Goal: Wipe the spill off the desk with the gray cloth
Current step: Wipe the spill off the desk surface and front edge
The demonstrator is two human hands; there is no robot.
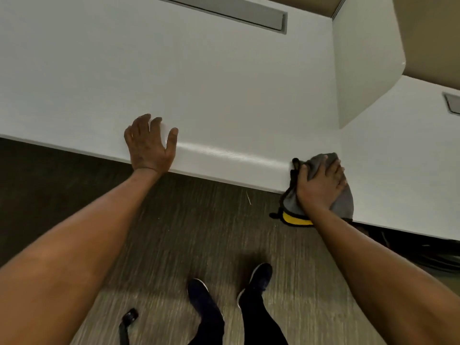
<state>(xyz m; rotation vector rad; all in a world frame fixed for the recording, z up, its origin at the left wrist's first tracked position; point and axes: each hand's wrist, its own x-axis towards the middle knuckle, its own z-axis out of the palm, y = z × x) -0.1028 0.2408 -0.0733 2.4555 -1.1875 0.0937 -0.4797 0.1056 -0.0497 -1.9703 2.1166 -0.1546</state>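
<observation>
A person stands at the front edge of a white surface (224, 95), seen from above with both bare arms reaching forward. The left hand (149, 145) lies flat on the surface near its edge, palm down, its fingers (155, 125) spread wide and holding nothing. The right hand (321, 185) presses down on the gray cloth (321, 159), which is bunched at the surface's edge; the fingers are spread over the cloth, with gray fabric showing just beyond the fingertips and under the palm. Below the wrist, part of the cloth hangs past the edge, showing a black border and a yellow band (296, 220). No spill can be made out on the surface between the two hands. Beneath the arms are a brown carpeted floor (174, 232) and the person's dark shoes (199, 295).
</observation>
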